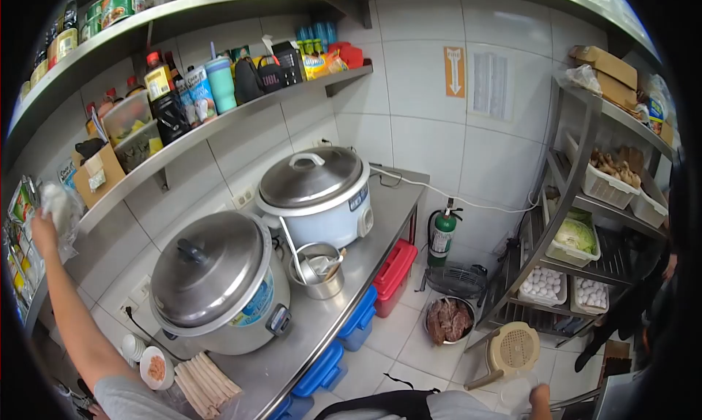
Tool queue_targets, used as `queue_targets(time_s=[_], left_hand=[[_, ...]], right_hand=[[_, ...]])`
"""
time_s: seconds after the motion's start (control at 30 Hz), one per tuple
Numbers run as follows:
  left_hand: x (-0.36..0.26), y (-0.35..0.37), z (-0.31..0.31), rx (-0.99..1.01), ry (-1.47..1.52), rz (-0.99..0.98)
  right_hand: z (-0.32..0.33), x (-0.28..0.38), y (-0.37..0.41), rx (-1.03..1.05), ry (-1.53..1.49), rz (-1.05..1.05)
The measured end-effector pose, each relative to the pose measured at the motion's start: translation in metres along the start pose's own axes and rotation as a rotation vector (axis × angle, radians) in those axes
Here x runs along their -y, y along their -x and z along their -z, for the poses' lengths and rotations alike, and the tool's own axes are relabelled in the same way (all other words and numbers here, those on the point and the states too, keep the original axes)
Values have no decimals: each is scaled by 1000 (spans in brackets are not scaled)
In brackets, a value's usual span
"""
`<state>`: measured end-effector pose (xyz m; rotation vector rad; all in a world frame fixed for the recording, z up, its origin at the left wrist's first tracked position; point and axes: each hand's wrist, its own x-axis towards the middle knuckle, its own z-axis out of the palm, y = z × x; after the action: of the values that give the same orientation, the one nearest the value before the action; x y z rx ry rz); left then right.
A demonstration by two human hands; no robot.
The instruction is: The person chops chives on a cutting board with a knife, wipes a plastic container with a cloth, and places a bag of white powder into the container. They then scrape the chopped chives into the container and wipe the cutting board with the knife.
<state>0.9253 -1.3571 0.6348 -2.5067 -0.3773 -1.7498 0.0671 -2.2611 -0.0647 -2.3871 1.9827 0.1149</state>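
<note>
My left hand (45,231) reaches up to the wall shelf at the far left, its fingers closed on a clear plastic bag (62,209) with whitish contents. Low on the right, my right hand (540,396) grips the edge of a translucent round plastic container (516,391). Beneath my left arm, on the steel counter (292,369), lie several pale rolled wrappers (208,385). Beside them stands a white bowl (156,367) of chopped orange-pink food, with small white cups (131,347) behind it.
Two large rice cookers (219,274) (314,193) and a steel pot (318,270) with utensils occupy the counter. Bottles line the wall shelf (219,120). A stool (514,347), a bowl of meat (448,321) and a fire extinguisher (442,237) stand on the floor. Another person (643,303) is behind the rack (545,222).
</note>
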Motion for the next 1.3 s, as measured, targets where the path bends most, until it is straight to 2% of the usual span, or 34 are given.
queue_targets(time_s=[0.03,0.07,0.1,0.13,0.17,0.2,0.23,0.27,0.3,0.33,0.37,0.43,0.47,0.5,0.57,0.6,0.63,0.67,0.7,0.77,0.83,0.87,0.93,1.03,1.07,1.1,1.17,1.2,1.27,1.3], left_hand=[[7,-2,17,-112,25,-29],[10,0,38,-222,45,-60],[18,1,57,-209,18,-61],[28,1,79,-299,-197,-195],[36,4,108,-378,-422,-331],[49,11,139,-445,-655,-471],[20,37,182,-421,-262,-261],[-25,69,237,-477,148,-72],[-66,104,292,-383,339,-1],[-103,136,342,-299,531,76],[-127,167,381,-238,631,56],[-145,218,443,-233,464,-93],[-161,250,473,-141,460,-18],[-167,286,499,-51,466,59],[-140,367,539,46,363,98],[-142,413,565,101,17,-184],[-175,444,592,119,308,39],[-183,477,619,232,535,340],[-192,501,639,225,460,280],[-170,569,674,230,538,561],[-147,633,713,72,782,781],[-135,662,742,-3,701,813],[-118,718,798,-211,987,1295],[-93,797,871,-503,844,1276],[-86,802,905,-221,547,1154],[-76,812,931,-233,523,1164],[-56,831,971,-683,908,1380],[-40,855,984,-701,893,1391],[-9,894,1002,-739,1555,1286],[-1,899,1003,-763,1546,1303]], right_hand=[[8,15,-31,60,-114,-20],[-2,30,-61,-7,-248,-45],[9,53,-80,18,-292,5],[31,87,-94,40,-333,66],[24,106,-118,26,-427,209],[26,133,-134,40,-378,347],[56,168,-130,82,-426,406],[34,190,-147,56,-495,483],[20,215,-165,162,-490,586],[9,240,-174,148,-407,797],[26,266,-158,201,-360,791],[32,310,-148,297,-380,1206],[31,331,-134,332,-320,1251],[38,350,-114,344,-380,1385],[35,381,-77,367,-452,1589],[25,394,-56,383,-457,1666],[28,399,-31,399,-448,1722],[36,406,-1,464,-462,1782],[43,410,31,536,-465,1856],[57,404,89,631,-479,2042],[68,392,146,721,-458,2125],[69,382,171,752,-418,2229],[64,367,219,808,-305,2313],[50,335,296,890,-253,2473],[35,327,326,892,-261,2569],[37,307,356,911,-243,2586],[51,273,429,756,-187,2763],[54,253,461,803,-204,2776],[58,215,527,926,-176,2795],[62,197,559,1008,-138,2795]])
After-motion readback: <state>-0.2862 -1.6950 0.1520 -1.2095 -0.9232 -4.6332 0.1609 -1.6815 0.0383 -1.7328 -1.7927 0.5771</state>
